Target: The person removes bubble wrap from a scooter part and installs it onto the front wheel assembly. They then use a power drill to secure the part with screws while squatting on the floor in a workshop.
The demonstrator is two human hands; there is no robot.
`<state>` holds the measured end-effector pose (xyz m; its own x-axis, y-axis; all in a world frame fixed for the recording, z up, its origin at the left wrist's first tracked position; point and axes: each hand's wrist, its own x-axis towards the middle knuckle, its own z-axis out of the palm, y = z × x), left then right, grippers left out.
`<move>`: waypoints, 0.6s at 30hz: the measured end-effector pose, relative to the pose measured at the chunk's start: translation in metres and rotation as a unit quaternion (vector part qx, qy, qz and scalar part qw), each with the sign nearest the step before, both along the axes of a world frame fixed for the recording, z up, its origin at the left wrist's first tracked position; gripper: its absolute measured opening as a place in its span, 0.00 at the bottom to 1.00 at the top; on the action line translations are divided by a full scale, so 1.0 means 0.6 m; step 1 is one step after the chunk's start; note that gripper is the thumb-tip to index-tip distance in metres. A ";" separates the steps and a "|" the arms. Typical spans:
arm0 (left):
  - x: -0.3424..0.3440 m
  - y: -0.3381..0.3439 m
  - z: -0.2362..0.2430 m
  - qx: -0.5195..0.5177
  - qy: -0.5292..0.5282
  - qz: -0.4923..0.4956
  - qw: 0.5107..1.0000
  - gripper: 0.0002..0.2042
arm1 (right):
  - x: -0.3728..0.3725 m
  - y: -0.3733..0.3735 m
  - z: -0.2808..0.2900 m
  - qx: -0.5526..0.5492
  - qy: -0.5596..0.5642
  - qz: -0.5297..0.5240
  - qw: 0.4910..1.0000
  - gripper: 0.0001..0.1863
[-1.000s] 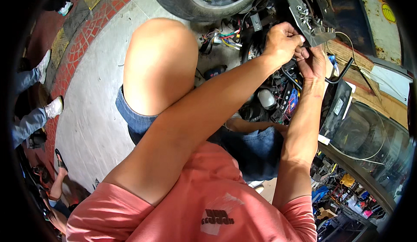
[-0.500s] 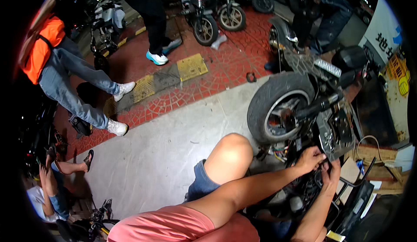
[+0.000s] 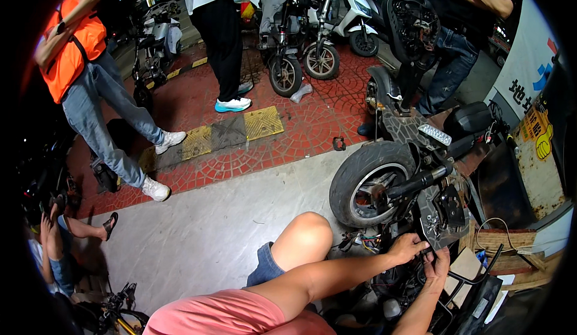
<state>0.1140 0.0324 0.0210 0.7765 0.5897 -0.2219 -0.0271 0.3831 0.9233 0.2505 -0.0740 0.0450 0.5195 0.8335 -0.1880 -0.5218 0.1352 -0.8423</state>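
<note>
A partly stripped electric scooter [image 3: 421,149] lies tipped over to the right, its fat rear tyre [image 3: 345,185] raised toward me. My left hand [image 3: 409,248] is closed in a pinch at the lower corner of a dark, cracked-patterned panel [image 3: 430,224] on the scooter. Close beside it, my right hand [image 3: 439,264] is closed with bent fingers at the same edge, coming from below. Whatever small thing lies between the fingers is hidden. Loose coloured wires [image 3: 363,239] hang under the wheel, left of my hands.
Wooden boards [image 3: 508,245] and a black metal frame [image 3: 463,287] lie right of my hands. A person in an orange vest [image 3: 84,40] and another in black trousers [image 3: 216,46] stand on red paving. Parked scooters [image 3: 360,16] line the back. Someone sits at far left.
The view has tilted up, so the scooter and hands appear further left and the hands lower. Both hands stay at the panel's corner. The person in the vest now shows folded arms.
</note>
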 end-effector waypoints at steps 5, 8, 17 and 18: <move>0.002 0.005 -0.006 0.055 0.047 -0.003 0.997 0.19 | 0.000 -0.003 -0.004 0.011 0.006 -0.004 1.000 0.16; 0.003 0.006 -0.007 0.050 0.058 -0.015 0.997 0.20 | 0.001 -0.003 -0.004 0.011 0.003 0.000 1.000 0.17; -0.007 0.004 0.002 0.062 0.054 -0.007 0.997 0.25 | -0.008 0.000 0.007 -0.004 0.001 -0.020 1.000 0.07; -0.006 0.006 0.004 0.069 0.052 -0.009 0.996 0.25 | -0.008 0.000 0.006 -0.017 -0.003 -0.033 0.999 0.07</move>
